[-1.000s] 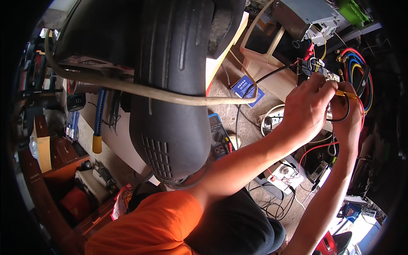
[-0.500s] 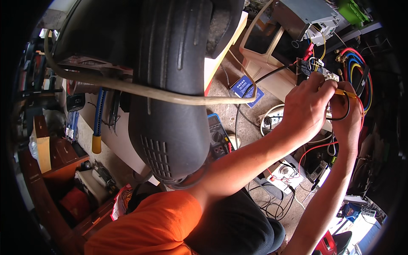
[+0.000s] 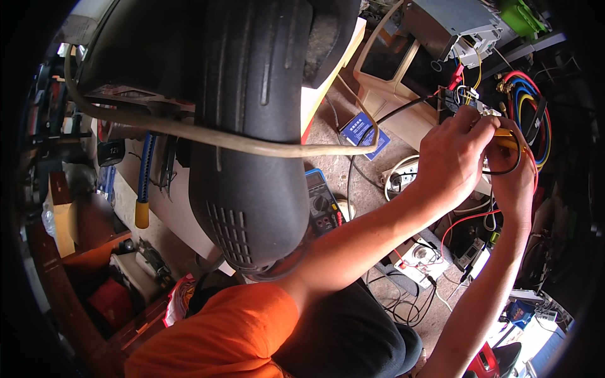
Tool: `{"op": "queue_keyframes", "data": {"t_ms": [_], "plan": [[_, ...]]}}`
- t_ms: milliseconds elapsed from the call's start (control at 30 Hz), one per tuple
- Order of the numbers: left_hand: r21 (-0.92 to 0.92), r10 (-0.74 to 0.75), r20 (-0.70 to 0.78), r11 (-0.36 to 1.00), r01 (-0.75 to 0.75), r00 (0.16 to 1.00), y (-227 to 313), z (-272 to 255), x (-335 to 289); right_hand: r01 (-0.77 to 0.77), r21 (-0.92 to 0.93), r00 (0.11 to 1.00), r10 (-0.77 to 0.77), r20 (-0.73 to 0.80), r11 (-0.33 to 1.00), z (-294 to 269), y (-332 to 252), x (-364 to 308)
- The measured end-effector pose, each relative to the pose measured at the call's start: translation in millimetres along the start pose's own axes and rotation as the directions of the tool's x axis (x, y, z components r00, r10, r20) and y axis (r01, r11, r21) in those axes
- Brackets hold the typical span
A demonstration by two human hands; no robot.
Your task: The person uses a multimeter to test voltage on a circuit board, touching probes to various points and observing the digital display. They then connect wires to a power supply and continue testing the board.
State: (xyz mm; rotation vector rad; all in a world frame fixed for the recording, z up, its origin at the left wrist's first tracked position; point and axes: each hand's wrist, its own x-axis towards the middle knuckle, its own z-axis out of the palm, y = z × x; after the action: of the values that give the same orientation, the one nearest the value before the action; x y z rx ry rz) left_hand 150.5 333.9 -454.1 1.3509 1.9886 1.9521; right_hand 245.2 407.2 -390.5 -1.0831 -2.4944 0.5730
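Note:
Both my hands are raised close together at the right, in front of a small wired electrical part (image 3: 469, 97) with thin coloured wires. My left hand (image 3: 450, 160) is closed, its fingertips bent toward the part; what they pinch is hidden. Right beside it, my right hand (image 3: 512, 179) has its fingers curled round a yellow slender piece (image 3: 505, 133), whose kind I cannot make out. A black lead loops past this hand, and a red lead (image 3: 535, 170) runs down along its outer side. A red clip (image 3: 456, 77) sits on wires just above the part.
A large black machine housing (image 3: 252, 138) crossed by a beige cable (image 3: 220, 137) fills the upper middle. Below it lie a blue-edged multimeter (image 3: 322, 200) and a blue box (image 3: 365, 133). Near my forearms are a white device with a dial (image 3: 421, 255), a power strip (image 3: 403, 178) and coiled coloured hoses (image 3: 535, 107).
The yellow piece at my right hand has turned and shows more broadly. The red and black leads have shifted slightly with it. Both hands stay nearly in place.

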Motion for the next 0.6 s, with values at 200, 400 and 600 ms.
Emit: {"op": "queue_keyframes", "data": {"t_ms": [200,400,600], "plan": [[-0.040,0.037,-0.126,0.998,-0.043,0.991,-6,3,3,0.018,0.045,0.997,-0.021,0.077,0.999,-3,8,2],[-0.022,-0.014,-0.092,1.000,0.012,0.996,-4,1,2,0.046,0.043,0.997,-0.048,0.055,0.998,5,20,5],[-0.049,-0.001,-0.145,0.999,-0.006,0.989,-1,2,-7,0.195,0.039,0.980,-0.193,-0.040,0.980,13,28,6]]}}
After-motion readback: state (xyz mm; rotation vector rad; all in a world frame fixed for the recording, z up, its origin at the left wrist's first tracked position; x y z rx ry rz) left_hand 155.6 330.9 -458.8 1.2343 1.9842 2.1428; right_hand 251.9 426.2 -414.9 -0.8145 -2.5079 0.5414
